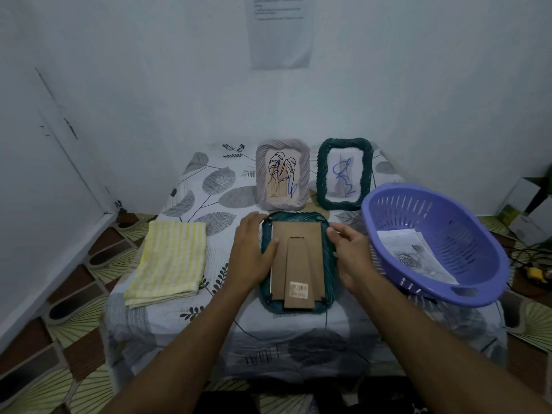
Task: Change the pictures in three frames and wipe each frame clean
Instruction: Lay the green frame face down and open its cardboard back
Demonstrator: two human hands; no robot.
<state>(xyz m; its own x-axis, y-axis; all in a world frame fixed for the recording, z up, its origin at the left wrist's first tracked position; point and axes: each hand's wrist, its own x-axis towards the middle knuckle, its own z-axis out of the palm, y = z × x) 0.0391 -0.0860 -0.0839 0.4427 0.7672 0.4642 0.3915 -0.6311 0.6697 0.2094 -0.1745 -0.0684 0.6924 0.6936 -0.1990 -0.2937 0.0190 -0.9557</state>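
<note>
A dark green woven frame [328,265] lies face down in the middle of the table, its brown cardboard back and stand [298,258] facing up. My left hand [252,249] rests flat on the frame's left edge, thumb on the cardboard. My right hand [351,249] touches the frame's right edge with fingers loosely bent. Behind stand a grey frame [282,174] with a leaf drawing and a second green frame [345,174] with a blue scribble. A yellow striped cloth [170,258] lies folded on the left.
A purple slotted basket [433,243] holding printed pictures [415,255] sits at the table's right edge, tilted and overhanging. The table wears a leaf-print cover [209,186]. White walls close in behind and left. Boxes [525,210] stand on the floor at right.
</note>
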